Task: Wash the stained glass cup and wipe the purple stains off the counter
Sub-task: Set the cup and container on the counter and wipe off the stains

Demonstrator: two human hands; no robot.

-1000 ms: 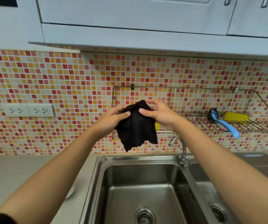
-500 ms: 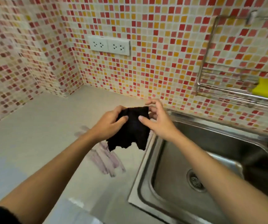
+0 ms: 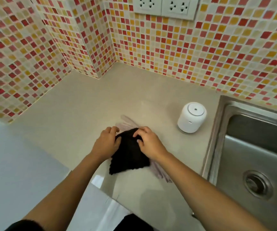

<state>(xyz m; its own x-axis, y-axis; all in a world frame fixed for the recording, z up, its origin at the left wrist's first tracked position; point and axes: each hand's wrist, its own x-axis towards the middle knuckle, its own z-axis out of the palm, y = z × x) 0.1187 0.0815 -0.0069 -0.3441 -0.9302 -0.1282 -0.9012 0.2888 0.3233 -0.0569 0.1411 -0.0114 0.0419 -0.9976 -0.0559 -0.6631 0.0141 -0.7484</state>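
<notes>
A black cloth [image 3: 129, 155] lies on the beige counter [image 3: 77, 117], on top of pale purple stains [image 3: 159, 172]. The streaks show beyond the cloth's far edge and at its near right. My left hand [image 3: 106, 144] grips the cloth's left side. My right hand [image 3: 148, 144] pinches its top right part. Both hands press the cloth down onto the counter. No glass cup is in view.
A white cylindrical device [image 3: 192, 117] stands on the counter right of the cloth. The steel sink [image 3: 254, 147] with its drain lies at the far right. Mosaic tiled walls [image 3: 167, 52] form a corner behind, with white sockets [image 3: 164, 5] above. The counter's front edge runs at lower left.
The hands carried the cloth from up by the wire rack over the sink, leftward and down, and it now rests on the purple stains. The view swung left and down.
</notes>
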